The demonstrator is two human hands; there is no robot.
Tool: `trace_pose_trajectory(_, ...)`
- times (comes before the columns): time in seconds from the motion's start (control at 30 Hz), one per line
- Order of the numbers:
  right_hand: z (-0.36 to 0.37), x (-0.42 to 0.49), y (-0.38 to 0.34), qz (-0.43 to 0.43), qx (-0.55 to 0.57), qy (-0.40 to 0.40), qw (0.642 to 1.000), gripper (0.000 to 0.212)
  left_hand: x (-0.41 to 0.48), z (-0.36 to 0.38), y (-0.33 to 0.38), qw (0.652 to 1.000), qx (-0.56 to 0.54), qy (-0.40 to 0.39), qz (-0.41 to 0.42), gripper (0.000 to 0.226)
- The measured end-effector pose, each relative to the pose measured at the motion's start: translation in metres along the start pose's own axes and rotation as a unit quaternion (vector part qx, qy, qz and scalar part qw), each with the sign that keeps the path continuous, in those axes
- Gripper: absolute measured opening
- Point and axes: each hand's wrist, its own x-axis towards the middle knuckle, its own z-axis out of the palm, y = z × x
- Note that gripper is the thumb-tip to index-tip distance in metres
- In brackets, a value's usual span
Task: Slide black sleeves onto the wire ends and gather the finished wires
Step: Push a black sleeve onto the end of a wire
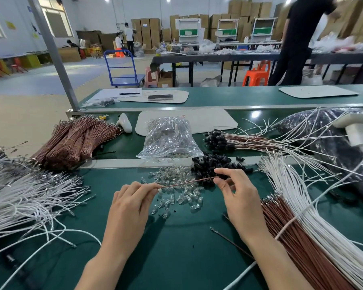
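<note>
My left hand [132,204] and right hand [239,197] each pinch one end of a single brown wire [187,182], level above the middle of the green tabletop [176,248]. I'd hold it taut and steer the right end straight into one of the black sleeves [214,164] heaped just beyond. The finished wires [249,143] lie toward the far right edge; cartons [151,28] line the back wall.
</note>
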Motion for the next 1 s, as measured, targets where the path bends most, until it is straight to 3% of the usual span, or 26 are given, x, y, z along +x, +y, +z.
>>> trace_pose_trajectory(0.23,0.000,-0.002,-0.006,-0.034,-0.014,-0.022,0.999,0.024,0.001,-0.001,-0.001,1.000,0.020,-0.001,-0.006,0.026)
trace_pose_trajectory(0.5,0.000,-0.004,-0.006,-0.109,-0.163,-0.034,0.980,0.033,0.003,-0.004,-0.003,0.995,0.089,0.013,0.029,0.018)
trace_pose_trajectory(0.83,0.000,-0.005,-0.008,-0.110,-0.173,-0.059,0.977,0.035,0.002,0.000,-0.009,0.989,0.130,0.027,0.071,0.026)
trace_pose_trajectory(1.0,-0.001,-0.006,-0.012,-0.106,-0.167,-0.064,0.978,0.038,0.002,0.001,-0.013,0.990,0.111,0.047,0.066,0.013)
